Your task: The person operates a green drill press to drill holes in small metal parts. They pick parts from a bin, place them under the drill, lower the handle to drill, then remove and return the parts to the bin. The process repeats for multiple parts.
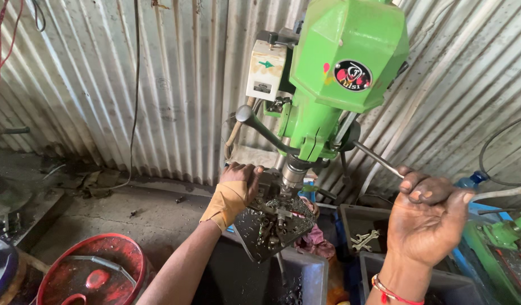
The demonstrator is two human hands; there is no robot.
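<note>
A green drill press (339, 62) stands before a corrugated metal wall. My left hand (238, 186), wrapped in a tan bandage at the wrist, rests on a metal workpiece (272, 195) on the dark slotted drill table (272, 231), just left of the chuck (294, 172). My right hand (427, 217) is closed around a feed lever handle (376, 158) at the right of the machine. A red thread bracelet sits on that wrist. Metal shavings lie on the table.
A red drum lid (94, 271) lies at lower left. Grey bins (362, 226) with wrenches (365, 240) sit under the press. A blue bottle (472, 181) and another green machine (506, 237) are at right. A second lever with black knob (246, 116) sticks out left.
</note>
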